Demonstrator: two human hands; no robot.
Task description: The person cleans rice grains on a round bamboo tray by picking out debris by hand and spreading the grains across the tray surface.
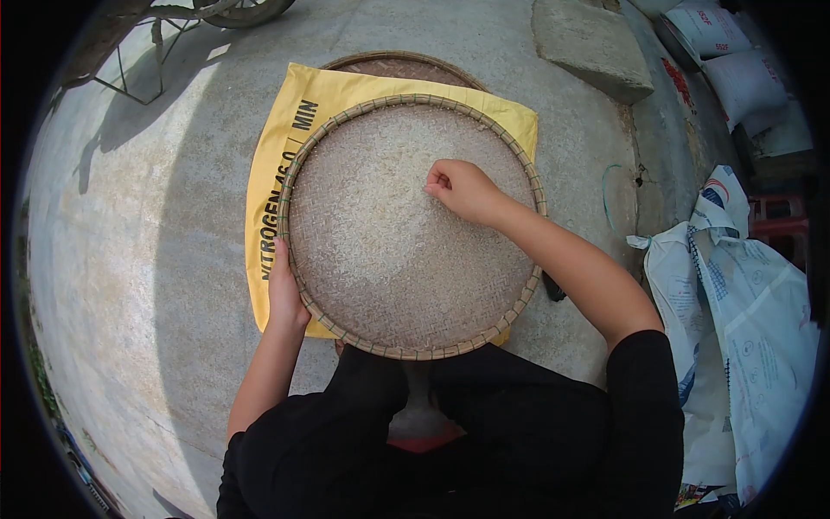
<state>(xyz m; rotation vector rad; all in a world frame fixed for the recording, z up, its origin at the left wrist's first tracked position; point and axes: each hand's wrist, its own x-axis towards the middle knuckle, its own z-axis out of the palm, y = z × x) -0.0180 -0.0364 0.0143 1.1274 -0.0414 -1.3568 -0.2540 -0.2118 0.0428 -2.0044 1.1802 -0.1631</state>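
A round woven winnowing basket [467,303] lies across my lap and over a yellow sack, its rim bound with green ties. Pale grains that look like rice [372,208] are spread over its middle and left side. My left hand [287,290] grips the rim at the lower left, thumb up along the outside and fingers hidden beneath. Over the grains, right of centre, my right hand [462,190] is closed in a pinch. Whatever its fingertips hold, if anything, is too small to make out.
Under the basket the printed yellow sack [264,186] partly covers another woven tray [406,62]. White sacks [761,337] stand at right, with more filled sacks [743,82] behind. A concrete block [592,52] sits at upper right, a wheeled cart [160,52] at upper left.
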